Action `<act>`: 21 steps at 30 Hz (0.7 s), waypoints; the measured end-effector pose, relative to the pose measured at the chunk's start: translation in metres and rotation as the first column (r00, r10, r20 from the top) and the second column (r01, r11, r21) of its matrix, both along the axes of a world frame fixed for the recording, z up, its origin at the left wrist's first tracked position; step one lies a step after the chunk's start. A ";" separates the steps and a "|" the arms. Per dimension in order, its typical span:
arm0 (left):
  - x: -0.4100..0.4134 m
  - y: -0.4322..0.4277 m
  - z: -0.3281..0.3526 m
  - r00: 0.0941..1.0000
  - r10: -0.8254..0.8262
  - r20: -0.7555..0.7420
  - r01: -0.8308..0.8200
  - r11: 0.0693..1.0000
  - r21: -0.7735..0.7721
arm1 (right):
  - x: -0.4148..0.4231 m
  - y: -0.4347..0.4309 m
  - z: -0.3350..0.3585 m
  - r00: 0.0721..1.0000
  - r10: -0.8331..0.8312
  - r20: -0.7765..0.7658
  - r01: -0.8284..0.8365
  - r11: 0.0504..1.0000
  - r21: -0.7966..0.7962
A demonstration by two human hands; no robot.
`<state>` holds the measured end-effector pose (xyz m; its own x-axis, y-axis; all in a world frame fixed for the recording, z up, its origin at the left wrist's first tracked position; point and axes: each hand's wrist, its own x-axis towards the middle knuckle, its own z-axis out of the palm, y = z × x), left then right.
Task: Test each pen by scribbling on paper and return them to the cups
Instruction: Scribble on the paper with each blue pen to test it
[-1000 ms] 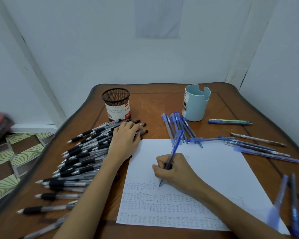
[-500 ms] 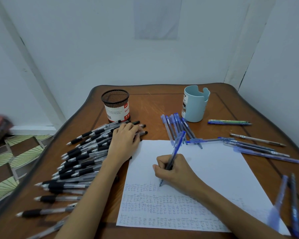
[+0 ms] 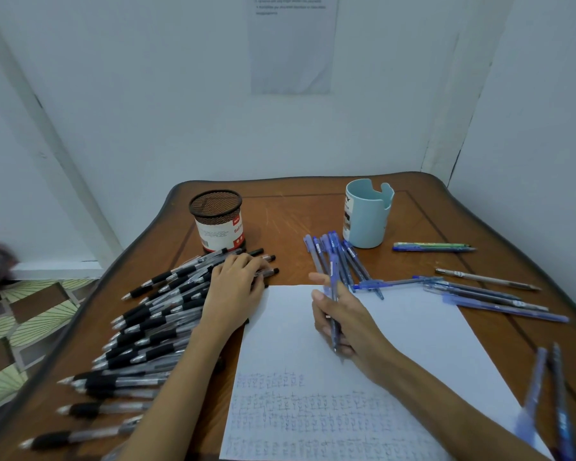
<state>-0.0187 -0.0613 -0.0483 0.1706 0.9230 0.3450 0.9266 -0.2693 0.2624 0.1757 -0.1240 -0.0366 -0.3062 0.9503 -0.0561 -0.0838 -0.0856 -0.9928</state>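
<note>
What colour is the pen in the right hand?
Blue pen, seen in the head view.

Wall notice [image 3: 291,44] print unreadable; right-edge pens [image 3: 559,404] blurred, perhaps two.

Home room, wooden table [image 3: 286,221], patterned tiles [image 3: 34,314]

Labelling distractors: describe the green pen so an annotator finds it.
Find the light blue cup on the table. Just right of it lie two pens side by side. The green pen is the farther one; its neighbour, the blue pen, is nearer the camera.
</note>
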 end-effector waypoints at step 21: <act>0.001 0.001 -0.001 1.000 0.008 0.011 -0.008 1.000 -0.003 | 0.012 0.009 0.001 0.818 -0.011 -0.576 -0.189 0.939 -0.288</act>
<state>-0.0181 -0.0602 -0.0489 0.1595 0.9254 0.3438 0.9259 -0.2610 0.2731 0.1878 -0.1146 -0.0357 -0.4608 0.8764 -0.1398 -0.5921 -0.4210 -0.6871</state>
